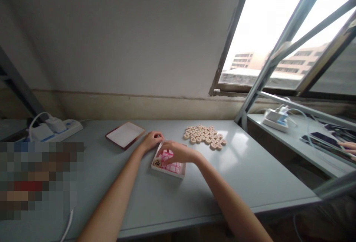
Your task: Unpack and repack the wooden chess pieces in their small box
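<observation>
A shallow white box [169,173] lies on the desk in front of me, with a pink-and-white checked sheet or bag [175,167] inside. One round xiangqi piece [157,163] with a dark character sits in its near left corner. My left hand [151,140] is at the far left corner of the box, fingers curled against its edge. Over the box arches my right hand [179,152], its thumb and fingers bent down and apart above the checked material. No piece shows between them, though some fingertips are hidden. Many more wooden xiangqi pieces [204,134] lie in a cluster beyond, to the right.
A box lid [125,134] with a dark red rim lies left of my left hand. White power strips [65,129] with plugs stand at the far left and on the right-hand desk. Another person's hand [349,147] shows at the right edge. A metal frame post [244,118] rises behind.
</observation>
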